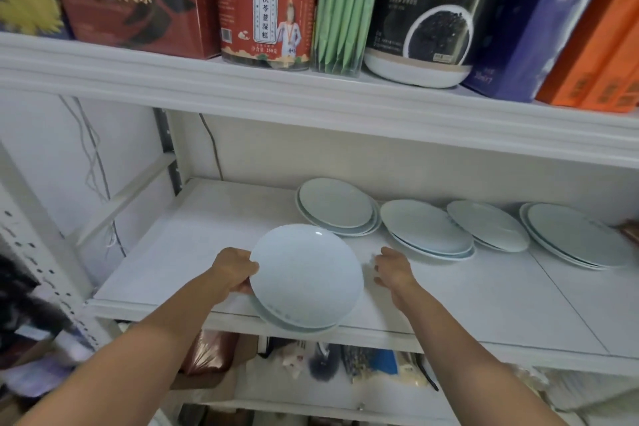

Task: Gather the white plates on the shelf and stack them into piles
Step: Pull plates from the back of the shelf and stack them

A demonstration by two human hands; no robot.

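Observation:
My left hand [234, 270] grips the left rim of a small stack of white plates [306, 275], tilted up over the front edge of the white shelf [193, 245]. My right hand [394, 270] hovers just right of that stack, fingers apart, holding nothing. Farther back on the shelf lie several low piles of white plates: one at the back middle [337, 206], one right of it [427, 226], a third [487, 225] overlapping behind that, and one at the far right [574, 233].
The upper shelf [311, 97] hangs low overhead, loaded with boxes, a red tin [268, 7] and a black-labelled tub [435, 14]. A perforated metal upright [38, 252] stands at the left. Bags and packets [345, 367] fill the shelf below.

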